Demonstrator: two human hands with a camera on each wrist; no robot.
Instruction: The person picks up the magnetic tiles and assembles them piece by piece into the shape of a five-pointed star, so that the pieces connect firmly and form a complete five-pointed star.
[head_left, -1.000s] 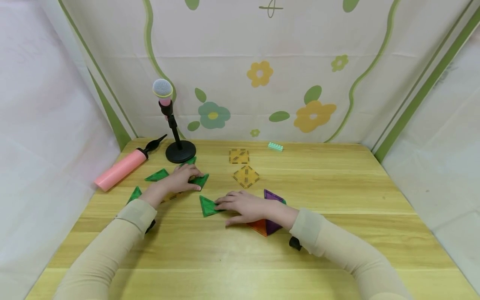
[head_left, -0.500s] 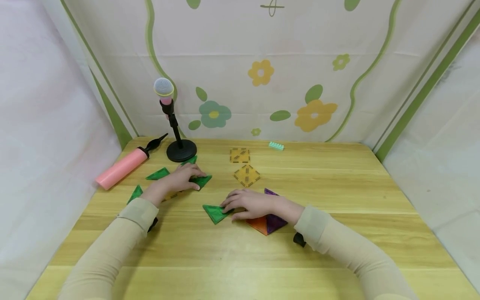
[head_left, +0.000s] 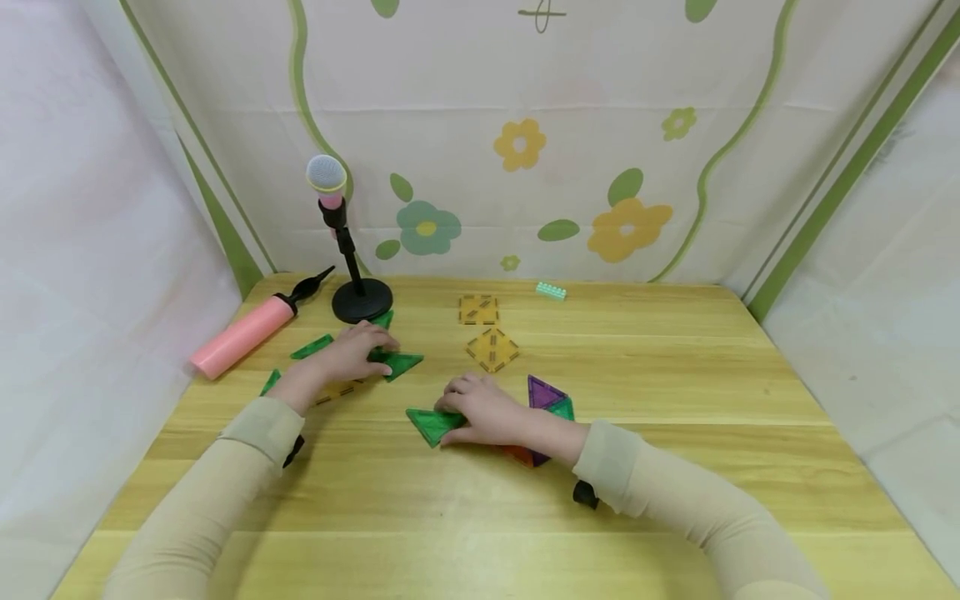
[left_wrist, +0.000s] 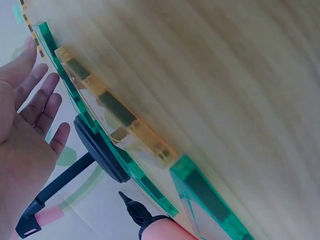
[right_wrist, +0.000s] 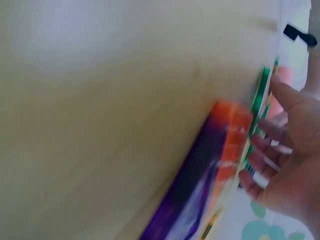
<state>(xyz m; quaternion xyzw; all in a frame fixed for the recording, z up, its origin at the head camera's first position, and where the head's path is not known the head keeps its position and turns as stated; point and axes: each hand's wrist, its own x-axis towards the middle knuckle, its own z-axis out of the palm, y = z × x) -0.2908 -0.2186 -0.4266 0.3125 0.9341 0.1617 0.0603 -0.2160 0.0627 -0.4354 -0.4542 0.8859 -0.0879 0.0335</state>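
Observation:
In the head view my left hand [head_left: 354, 352] holds a green triangular magnetic tile [head_left: 403, 364] between thumb and fingers. My right hand [head_left: 487, 410] has its thumb and fingers at opposite edges of another green triangular magnetic tile [head_left: 431, 423]. Both tiles lie on the wooden table. Under the right wrist sits a cluster with a purple tile [head_left: 545, 392], a teal tile [head_left: 561, 408] and an orange tile [head_left: 517, 454], partly hidden. The left forearm partly covers a yellow tile [head_left: 335, 392]. Further green tiles [head_left: 311, 346] lie around the left hand.
A yellow square tile [head_left: 478, 309] and a yellow diamond-shaped pair [head_left: 492, 350] lie mid-table. A microphone on a black stand [head_left: 362, 300] and a pink hand pump [head_left: 243, 337] stand at the back left. A mint toy brick [head_left: 551, 291] lies near the back edge.
The right hand's green tile has turned and shifted slightly right and toward me; that hand's thumb has drawn in to it. The left hand has moved slightly left, turning its green tile.

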